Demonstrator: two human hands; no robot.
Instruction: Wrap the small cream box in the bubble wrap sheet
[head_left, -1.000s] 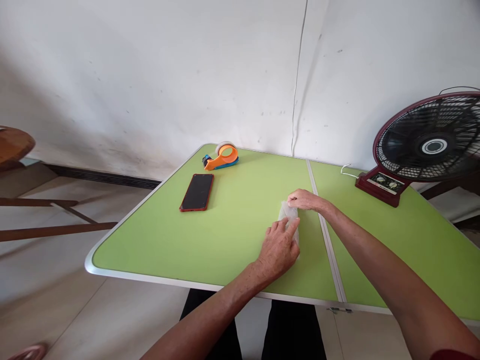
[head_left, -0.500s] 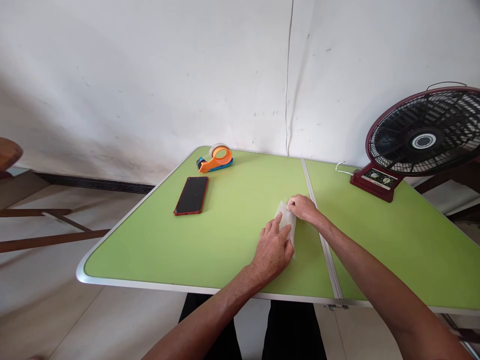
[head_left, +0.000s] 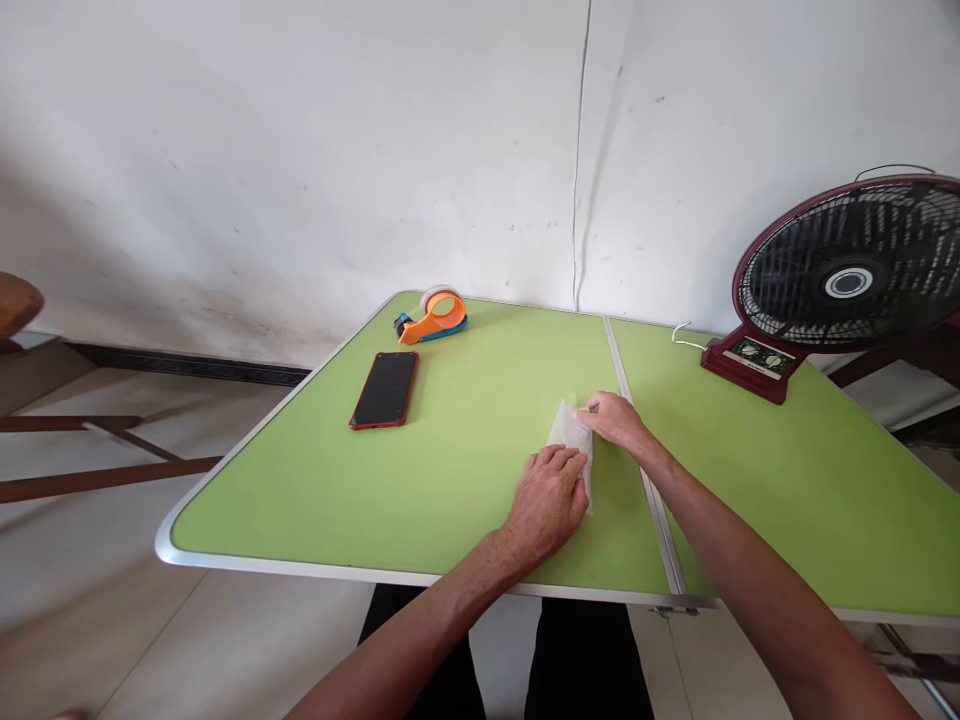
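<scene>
A small, pale, translucent plastic bag [head_left: 568, 431] lies on the green table [head_left: 450, 450], close to the centre seam. My left hand [head_left: 550, 500] rests on the bag's near end with its fingers curled down over it. My right hand [head_left: 615, 417] pinches the bag's far right edge with closed fingertips. Most of the bag is hidden under my two hands.
A red-cased phone [head_left: 385, 389] lies face up at the table's left. An orange and blue tape dispenser [head_left: 433, 316] sits at the far left corner. A dark red table fan [head_left: 832, 280] stands at the far right. A metal seam [head_left: 634, 440] splits the tabletop.
My left fingers have curled back toward me along the bag, and my right hand has slid a little nearer along its edge. The view shifted slightly.
</scene>
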